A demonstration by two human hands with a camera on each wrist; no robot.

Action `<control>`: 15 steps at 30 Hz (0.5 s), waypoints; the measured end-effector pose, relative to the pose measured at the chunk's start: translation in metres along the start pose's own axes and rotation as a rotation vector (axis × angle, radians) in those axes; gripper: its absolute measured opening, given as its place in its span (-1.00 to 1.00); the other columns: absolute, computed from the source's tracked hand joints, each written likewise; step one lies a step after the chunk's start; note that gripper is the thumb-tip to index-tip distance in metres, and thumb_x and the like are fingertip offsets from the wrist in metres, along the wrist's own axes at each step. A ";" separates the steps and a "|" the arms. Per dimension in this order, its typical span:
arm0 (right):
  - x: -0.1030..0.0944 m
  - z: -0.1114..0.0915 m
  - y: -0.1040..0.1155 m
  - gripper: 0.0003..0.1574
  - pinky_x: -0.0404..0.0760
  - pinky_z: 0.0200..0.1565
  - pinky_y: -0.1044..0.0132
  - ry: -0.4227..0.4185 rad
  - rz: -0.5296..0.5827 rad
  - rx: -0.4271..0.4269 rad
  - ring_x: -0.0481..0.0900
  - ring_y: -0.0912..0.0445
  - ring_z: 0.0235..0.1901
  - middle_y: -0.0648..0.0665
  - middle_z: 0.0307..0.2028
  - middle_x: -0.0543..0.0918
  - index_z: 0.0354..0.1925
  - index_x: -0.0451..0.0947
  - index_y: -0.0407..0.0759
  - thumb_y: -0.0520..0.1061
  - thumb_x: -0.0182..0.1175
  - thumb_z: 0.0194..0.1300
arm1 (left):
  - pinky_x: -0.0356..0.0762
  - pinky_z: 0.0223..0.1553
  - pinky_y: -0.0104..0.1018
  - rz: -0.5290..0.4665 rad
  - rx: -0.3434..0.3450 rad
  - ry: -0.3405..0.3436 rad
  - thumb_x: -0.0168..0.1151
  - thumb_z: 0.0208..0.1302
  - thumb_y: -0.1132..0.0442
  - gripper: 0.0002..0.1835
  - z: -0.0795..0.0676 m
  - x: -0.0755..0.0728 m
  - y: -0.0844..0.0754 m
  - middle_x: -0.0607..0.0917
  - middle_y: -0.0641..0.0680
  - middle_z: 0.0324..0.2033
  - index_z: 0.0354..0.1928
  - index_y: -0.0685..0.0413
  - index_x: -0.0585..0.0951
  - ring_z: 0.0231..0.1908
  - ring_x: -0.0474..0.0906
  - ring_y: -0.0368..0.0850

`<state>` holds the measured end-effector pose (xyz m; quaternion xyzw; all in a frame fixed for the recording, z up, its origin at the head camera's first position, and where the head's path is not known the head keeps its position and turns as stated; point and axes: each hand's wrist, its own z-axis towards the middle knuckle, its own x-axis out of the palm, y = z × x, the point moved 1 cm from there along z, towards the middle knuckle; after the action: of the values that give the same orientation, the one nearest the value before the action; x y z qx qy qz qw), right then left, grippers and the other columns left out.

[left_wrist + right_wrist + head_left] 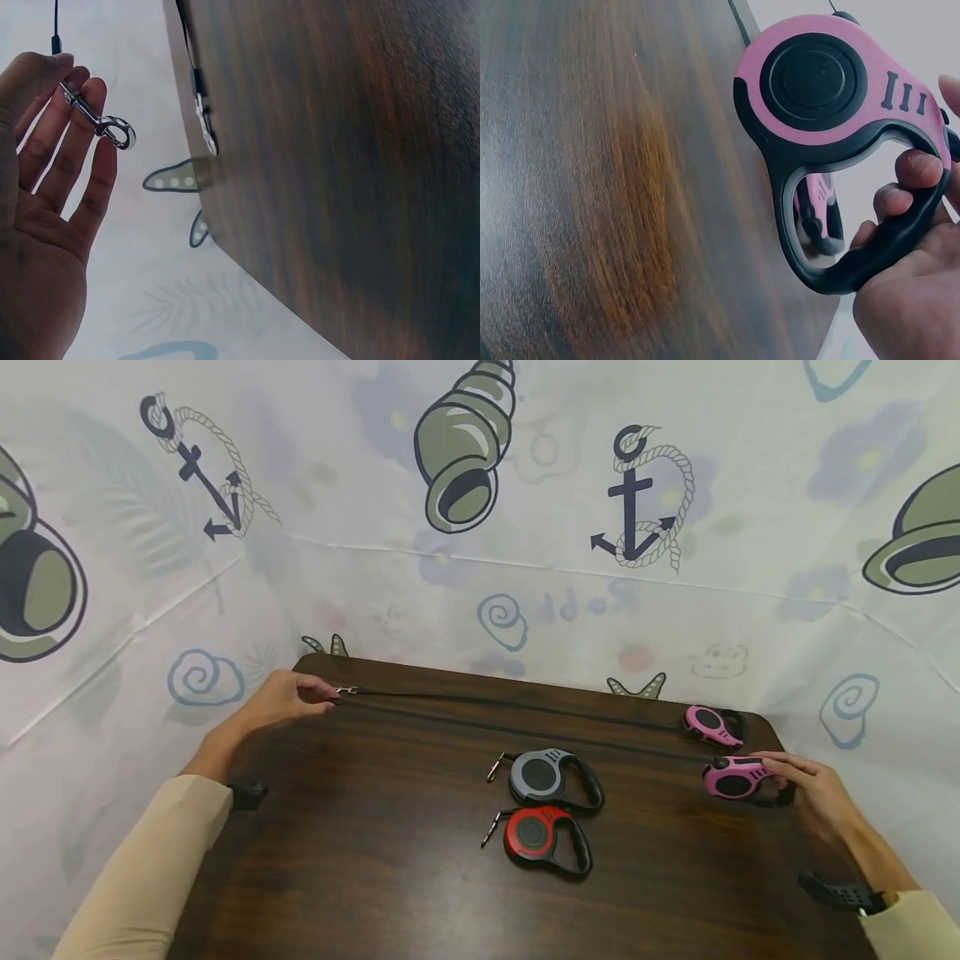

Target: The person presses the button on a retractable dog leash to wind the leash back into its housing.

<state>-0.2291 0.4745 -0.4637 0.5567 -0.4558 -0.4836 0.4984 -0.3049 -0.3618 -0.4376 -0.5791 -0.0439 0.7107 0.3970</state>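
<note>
My right hand (813, 785) grips the black loop handle of a pink retractable dog leash (877, 67), held above the table at the right. Its dark cord (525, 729) runs stretched leftward to my left hand (288, 693). In the left wrist view, thumb and fingers pinch the cord's end just by its metal snap hook (94, 116). A second pink retractable leash (705, 724) lies near the far right corner. Its cord (465, 697) is also drawn out along the table's back edge, ending in another snap hook (204, 124) near the left hand.
Mid-table lie a grey retractable leash (525, 793) and, in front of it, a red one (517, 842), both with short cords and hooks pointing left. The dark wooden table (360, 860) has rounded far corners. Patterned white cloth (360, 602) surrounds it at the back and sides.
</note>
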 end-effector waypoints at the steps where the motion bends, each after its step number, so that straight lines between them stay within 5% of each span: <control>1: 0.001 0.000 0.000 -0.67 0.47 -0.09 0.44 -0.012 -0.054 0.002 0.56 0.31 -0.09 0.22 -0.09 0.76 0.16 0.74 -0.17 -0.19 0.11 0.64 | 0.53 -0.34 -0.57 -0.002 -0.003 0.004 0.55 0.18 0.43 -0.84 0.001 0.000 -0.001 0.86 0.06 -0.32 -0.19 0.15 0.85 -0.37 0.66 -0.39; 7: 0.006 0.001 0.003 -0.66 0.42 -0.08 0.42 -0.054 -0.320 0.024 0.54 0.27 -0.09 0.32 -0.09 0.72 0.23 0.70 -0.10 -0.12 0.26 0.57 | 0.58 -0.33 -0.54 -0.020 -0.021 0.021 0.54 0.18 0.46 -0.82 0.004 0.001 -0.007 0.86 0.09 -0.28 -0.17 0.18 0.84 -0.35 0.70 -0.33; 15: 0.016 0.004 0.008 -0.68 0.52 -0.20 0.47 -0.054 -0.283 -0.043 0.58 0.31 -0.17 0.27 -0.13 0.78 0.18 0.73 -0.09 -0.22 0.30 0.51 | 0.60 -0.31 -0.58 -0.029 -0.018 0.031 0.53 0.17 0.48 -0.80 0.008 0.000 -0.016 0.86 0.10 -0.26 -0.15 0.18 0.83 -0.32 0.73 -0.31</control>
<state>-0.2316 0.4572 -0.4573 0.5916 -0.3754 -0.5735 0.4244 -0.3037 -0.3477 -0.4265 -0.5929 -0.0525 0.6954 0.4026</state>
